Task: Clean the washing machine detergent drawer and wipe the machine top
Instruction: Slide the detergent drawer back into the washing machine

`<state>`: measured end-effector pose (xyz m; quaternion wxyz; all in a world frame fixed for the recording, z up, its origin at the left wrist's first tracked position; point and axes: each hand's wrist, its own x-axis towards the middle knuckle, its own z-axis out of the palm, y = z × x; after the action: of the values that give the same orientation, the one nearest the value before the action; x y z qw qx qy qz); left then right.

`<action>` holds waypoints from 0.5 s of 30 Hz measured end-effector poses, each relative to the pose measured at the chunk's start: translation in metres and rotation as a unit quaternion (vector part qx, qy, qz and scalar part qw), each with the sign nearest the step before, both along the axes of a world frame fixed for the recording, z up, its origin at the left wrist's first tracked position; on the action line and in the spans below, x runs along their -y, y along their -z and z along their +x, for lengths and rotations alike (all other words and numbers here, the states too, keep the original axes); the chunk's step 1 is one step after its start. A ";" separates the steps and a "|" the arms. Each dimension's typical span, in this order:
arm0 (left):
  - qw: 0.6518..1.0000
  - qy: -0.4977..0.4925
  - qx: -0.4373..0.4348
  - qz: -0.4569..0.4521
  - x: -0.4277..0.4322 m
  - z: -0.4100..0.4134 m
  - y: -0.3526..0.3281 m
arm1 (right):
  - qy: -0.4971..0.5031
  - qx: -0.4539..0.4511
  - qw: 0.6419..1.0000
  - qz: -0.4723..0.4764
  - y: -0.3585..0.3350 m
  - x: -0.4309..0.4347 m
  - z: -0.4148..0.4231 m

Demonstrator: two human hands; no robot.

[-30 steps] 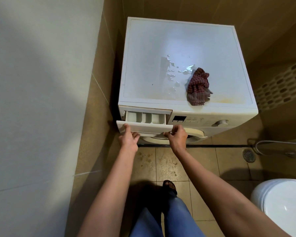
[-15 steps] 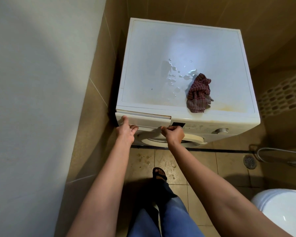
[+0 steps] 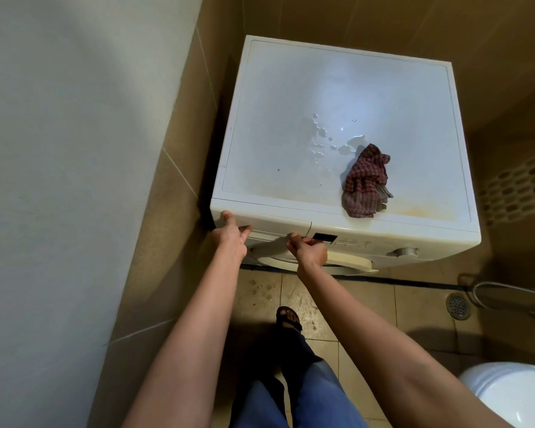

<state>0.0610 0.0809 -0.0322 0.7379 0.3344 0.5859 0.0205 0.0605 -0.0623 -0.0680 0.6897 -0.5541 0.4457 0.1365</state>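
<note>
Left hand (image 3: 230,234) and right hand (image 3: 310,253) touch the closed detergent drawer (image 3: 269,220).

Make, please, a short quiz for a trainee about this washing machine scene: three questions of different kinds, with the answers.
1. True or false: the drawer is pulled out.
2. What lies on the machine top? A) a cloth B) a sponge C) a bottle
3. Which hand is nearer the dial?

Key: 1. False, it is pushed in. 2. A. 3. The right hand.
</note>
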 end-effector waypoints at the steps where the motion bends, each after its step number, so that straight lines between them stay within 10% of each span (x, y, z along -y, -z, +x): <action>1: 1.000 0.001 0.000 0.001 0.000 0.000 0.000 | -0.003 -0.002 1.000 -0.002 0.001 0.000 0.000; 15: 0.989 0.077 0.081 -0.101 0.034 -0.022 0.012 | -0.273 -0.027 0.961 0.024 0.001 0.032 -0.032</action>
<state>0.0387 0.0471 -0.0447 0.8122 0.2994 0.4960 -0.0684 0.0282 -0.0944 -0.0689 0.6271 -0.6342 0.2923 0.3449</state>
